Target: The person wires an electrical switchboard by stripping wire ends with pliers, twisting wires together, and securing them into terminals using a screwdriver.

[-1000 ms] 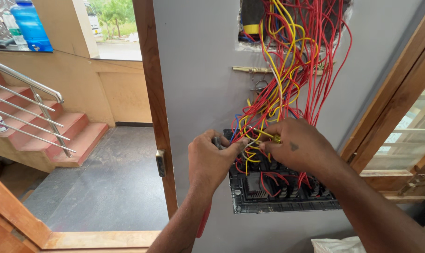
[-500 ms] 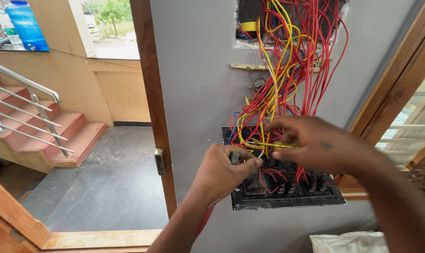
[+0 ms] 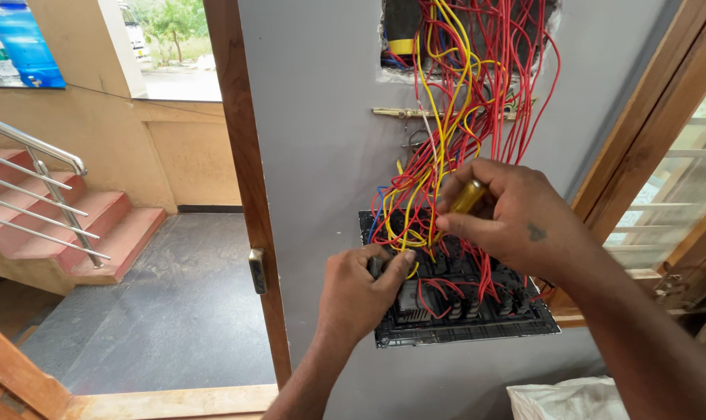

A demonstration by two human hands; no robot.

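The yellow-handled screwdriver is lying in the right hand, whose grip is clamped round the handle; its long axis is slanting down and to the left, the shaft disappearing among the wires, so the tip is probably meeting a terminal, though it is hidden. The left hand is sitting lower and to the left, thumb and fingers pinched together on a dark switch module just beside that spot. Both are working inside the open black switch panel hanging on the grey wall, which is holding rows of modules and a tangle of red and yellow wires running up into a wall opening.
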